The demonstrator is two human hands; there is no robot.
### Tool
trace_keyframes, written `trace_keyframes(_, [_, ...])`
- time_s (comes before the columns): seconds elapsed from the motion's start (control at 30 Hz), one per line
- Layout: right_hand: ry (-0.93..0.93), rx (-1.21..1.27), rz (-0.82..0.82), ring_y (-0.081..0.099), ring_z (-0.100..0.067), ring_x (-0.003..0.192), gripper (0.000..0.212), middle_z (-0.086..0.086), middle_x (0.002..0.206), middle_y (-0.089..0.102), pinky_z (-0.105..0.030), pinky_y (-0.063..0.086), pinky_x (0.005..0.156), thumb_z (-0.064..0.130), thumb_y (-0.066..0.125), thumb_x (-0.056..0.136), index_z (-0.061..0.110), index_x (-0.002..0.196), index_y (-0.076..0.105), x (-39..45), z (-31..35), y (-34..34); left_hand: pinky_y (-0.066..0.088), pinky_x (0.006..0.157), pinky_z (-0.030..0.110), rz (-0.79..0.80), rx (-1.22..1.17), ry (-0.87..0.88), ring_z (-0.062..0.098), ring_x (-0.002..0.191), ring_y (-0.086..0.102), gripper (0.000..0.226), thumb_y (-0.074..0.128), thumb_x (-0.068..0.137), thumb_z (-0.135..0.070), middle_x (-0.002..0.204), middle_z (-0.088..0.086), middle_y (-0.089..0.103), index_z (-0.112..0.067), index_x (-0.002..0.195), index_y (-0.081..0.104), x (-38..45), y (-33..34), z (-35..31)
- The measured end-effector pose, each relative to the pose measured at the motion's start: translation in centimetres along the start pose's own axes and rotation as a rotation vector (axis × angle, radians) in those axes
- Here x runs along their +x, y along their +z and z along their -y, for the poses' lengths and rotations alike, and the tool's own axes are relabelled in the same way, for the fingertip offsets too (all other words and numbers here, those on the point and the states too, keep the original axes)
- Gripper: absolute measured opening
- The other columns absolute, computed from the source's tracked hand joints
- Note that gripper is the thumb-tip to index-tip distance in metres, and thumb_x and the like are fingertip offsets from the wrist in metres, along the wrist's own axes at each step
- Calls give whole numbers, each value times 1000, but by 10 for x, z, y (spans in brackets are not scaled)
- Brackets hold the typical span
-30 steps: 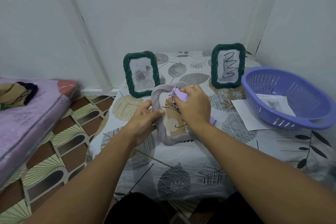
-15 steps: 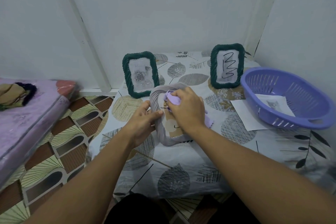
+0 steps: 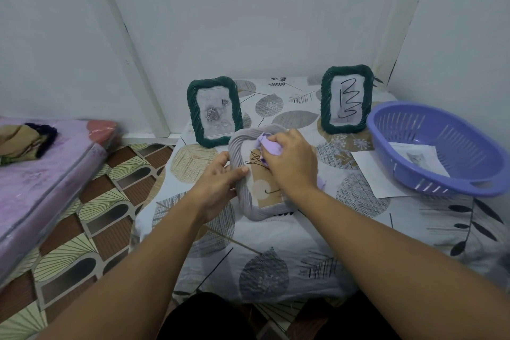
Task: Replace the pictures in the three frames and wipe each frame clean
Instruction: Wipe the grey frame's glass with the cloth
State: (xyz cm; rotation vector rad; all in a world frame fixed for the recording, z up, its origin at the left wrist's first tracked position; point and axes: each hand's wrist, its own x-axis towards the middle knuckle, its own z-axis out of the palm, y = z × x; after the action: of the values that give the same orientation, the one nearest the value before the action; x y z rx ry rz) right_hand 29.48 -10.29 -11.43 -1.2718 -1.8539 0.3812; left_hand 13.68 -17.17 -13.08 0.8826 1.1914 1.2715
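L hand [image 3: 220, 178] at frame centre, fingers curled, thumb laid flat, R hand [image 3: 292, 163] just beside, fingers bunched, both forearms stretched up from bottom edge

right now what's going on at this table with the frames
A person is wiping a grey frame lying on the table. The left hand grips its left edge, while the right hand holds a lilac cloth against the glass. Two green frames stand behind: one with a rose picture, one with a scribble. A purple basket to the right holds a printed picture.
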Motion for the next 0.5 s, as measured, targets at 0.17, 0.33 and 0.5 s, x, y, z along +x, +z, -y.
trace_keyframes(0.17, [-17,-10,-4,56,-21,79,17,9,86,48,-39,47,79,41,70,91,28,100,77,3,-7,-6,56,87,45,-1,0,-15,32,112,69,38,58,100,-2,124,13,72,-18,134,53,0,-1,0])
trace_keyframes(0.33, [-9,-16,-2,51,-19,75,20,8,85,47,-39,48,77,40,70,91,28,106,77,-1,-16,-14,54,96,49,-7,9,-17,32,118,67,39,57,100,-3,126,11,71,-20,135,51,2,-1,1])
trace_keyframes(0.5, [-58,-32,10,46,-16,72,21,9,83,45,-39,45,76,40,69,91,28,106,78,-9,-21,-15,53,98,51,-9,10,-15,34,119,66,40,57,100,-2,126,12,71,-20,135,51,2,-1,1])
